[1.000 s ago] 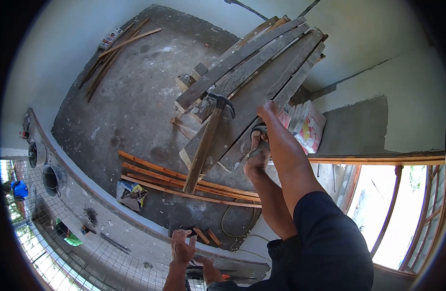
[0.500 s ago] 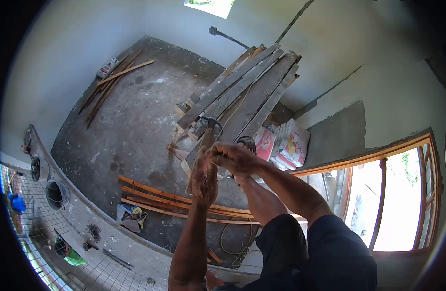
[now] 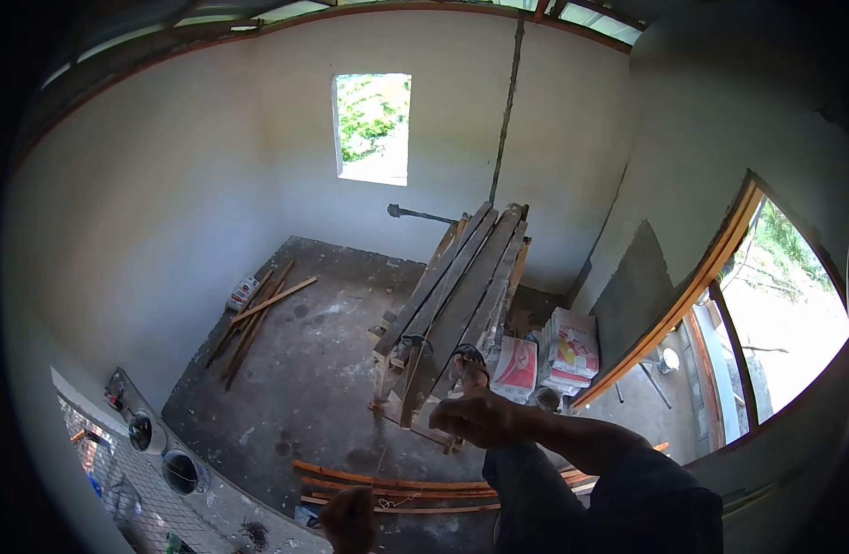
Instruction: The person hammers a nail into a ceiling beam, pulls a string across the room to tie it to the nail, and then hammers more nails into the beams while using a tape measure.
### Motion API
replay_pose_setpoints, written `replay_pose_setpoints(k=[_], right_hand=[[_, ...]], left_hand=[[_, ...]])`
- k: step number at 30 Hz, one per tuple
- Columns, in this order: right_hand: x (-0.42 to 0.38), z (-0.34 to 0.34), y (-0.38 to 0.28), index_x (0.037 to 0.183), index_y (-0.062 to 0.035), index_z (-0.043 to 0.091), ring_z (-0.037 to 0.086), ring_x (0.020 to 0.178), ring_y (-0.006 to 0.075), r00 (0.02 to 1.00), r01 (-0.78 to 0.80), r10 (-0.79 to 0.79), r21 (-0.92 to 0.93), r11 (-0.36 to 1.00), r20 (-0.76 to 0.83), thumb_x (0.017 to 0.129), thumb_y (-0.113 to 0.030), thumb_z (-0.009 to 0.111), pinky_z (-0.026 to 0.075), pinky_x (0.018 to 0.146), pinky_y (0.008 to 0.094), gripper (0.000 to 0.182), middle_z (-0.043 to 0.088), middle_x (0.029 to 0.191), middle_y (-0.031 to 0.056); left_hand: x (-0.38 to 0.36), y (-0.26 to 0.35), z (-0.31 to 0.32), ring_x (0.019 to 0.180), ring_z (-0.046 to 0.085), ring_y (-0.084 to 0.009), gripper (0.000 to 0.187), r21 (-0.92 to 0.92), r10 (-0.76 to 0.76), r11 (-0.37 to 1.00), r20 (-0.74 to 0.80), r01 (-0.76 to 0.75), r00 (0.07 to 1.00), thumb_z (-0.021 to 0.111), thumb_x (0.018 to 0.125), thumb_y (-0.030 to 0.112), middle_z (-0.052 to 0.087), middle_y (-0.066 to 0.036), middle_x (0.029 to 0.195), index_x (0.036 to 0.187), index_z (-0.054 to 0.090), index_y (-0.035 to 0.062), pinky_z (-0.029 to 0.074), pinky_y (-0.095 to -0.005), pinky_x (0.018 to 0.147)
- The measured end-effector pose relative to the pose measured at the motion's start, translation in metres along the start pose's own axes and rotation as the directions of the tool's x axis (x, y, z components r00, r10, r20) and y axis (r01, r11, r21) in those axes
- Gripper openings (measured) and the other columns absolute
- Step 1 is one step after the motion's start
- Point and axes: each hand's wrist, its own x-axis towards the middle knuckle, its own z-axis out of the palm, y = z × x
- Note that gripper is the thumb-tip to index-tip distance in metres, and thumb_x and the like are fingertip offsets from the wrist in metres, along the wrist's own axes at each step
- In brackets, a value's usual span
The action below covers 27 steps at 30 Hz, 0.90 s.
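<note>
My right hand [image 3: 475,417] is closed in front of the near end of a stack of worn planks [image 3: 461,295]; what its fingers hold, if anything, is hidden. Lower down, my left hand [image 3: 349,519] is curled into a dark fist, apart from the right. A claw hammer [image 3: 410,383] leans at the planks' near end, head up and handle down, with neither hand on it. My foot in a dark sandal [image 3: 471,355] rests at the planks, just beyond my right hand. A thin pale string [image 3: 401,500] shows to the right of my left fist.
Long orange-brown wood strips [image 3: 424,485] lie across the floor in front. Printed bags [image 3: 569,346] are stacked right of the planks, by a wood-framed opening [image 3: 720,240]. Buckets [image 3: 180,471] stand on the left ledge. Loose sticks [image 3: 258,319] lie near the far left wall.
My hands were together near the hammer handle and have parted, the left dropping down and closing. The view has tilted up, showing more wall and the window.
</note>
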Motion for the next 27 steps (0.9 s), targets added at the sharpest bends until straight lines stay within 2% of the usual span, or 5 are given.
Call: replay_pose_setpoints(k=[8,10,20,22,27], right_hand=[[0.066,-0.046,-0.238,0.094,0.0012,0.059,0.051,0.068,0.0171,0.375,0.711,-0.917,-0.594,0.377,-0.133,0.069,-0.011,0.067,0.045,0.057,0.03,0.029,0.052,0.077,0.0065],[0.074,-0.049,-0.28,0.093,0.0028,0.059,0.051,0.069,0.0178,0.278,0.752,-0.948,-0.579,0.315,-0.154,0.072,-0.015,0.062,0.044,0.057,0.0294,0.027,0.052,0.078,0.0085],[0.061,-0.086,-0.416,0.084,-0.0029,0.061,0.059,0.077,0.0201,0.169,0.699,-0.986,-0.705,0.115,0.006,0.08,-0.019,0.056,0.05,0.062,0.031,0.017,0.057,0.077,0.0051],[0.057,-0.099,-0.44,0.085,0.0001,0.061,0.062,0.068,0.0241,0.236,0.703,-0.972,-0.691,0.166,0.007,0.083,-0.016,0.054,0.052,0.059,0.0345,0.017,0.059,0.073,0.0099],[0.078,-0.138,-0.498,0.086,0.0046,0.054,0.06,0.063,0.0346,0.188,0.79,-0.978,-0.579,0.204,-0.089,0.086,-0.012,0.05,0.048,0.058,0.042,0.017,0.059,0.07,0.0189]], left_hand=[[-0.072,0.207,-0.163,0.06,0.063,-0.0215,0.004,0.24,0.727,0.678,-0.087,-0.694,0.681,0.067,0.075,-0.002,0.066,-0.015,0.07,0.077,0.064,-0.0057,0.05,-0.0298,0.056],[-0.099,0.244,-0.186,0.068,0.058,-0.0207,0.006,0.7,0.776,0.479,-0.056,-0.529,0.629,0.062,0.077,0.007,0.063,-0.009,0.075,0.08,0.065,0.002,0.045,-0.0337,0.064],[-0.153,0.38,-0.248,0.073,0.057,-0.0222,0.014,0.858,0.826,0.372,-0.131,-0.355,0.549,0.052,0.088,0.006,0.063,-0.012,0.086,0.095,0.061,-0.0031,0.044,-0.0298,0.064],[-0.155,0.399,-0.248,0.061,0.054,-0.014,0.007,0.909,0.968,0.135,-0.035,-0.395,0.249,0.054,0.081,0.0,0.06,-0.01,0.07,0.082,0.061,-0.0029,0.041,-0.0273,0.055],[-0.202,0.42,-0.307,0.052,0.04,-0.0032,0.007,0.761,0.846,0.515,-0.527,-0.395,0.088,0.056,0.084,0.006,0.054,0.001,0.065,0.084,0.061,0.0009,0.032,-0.0205,0.046]])
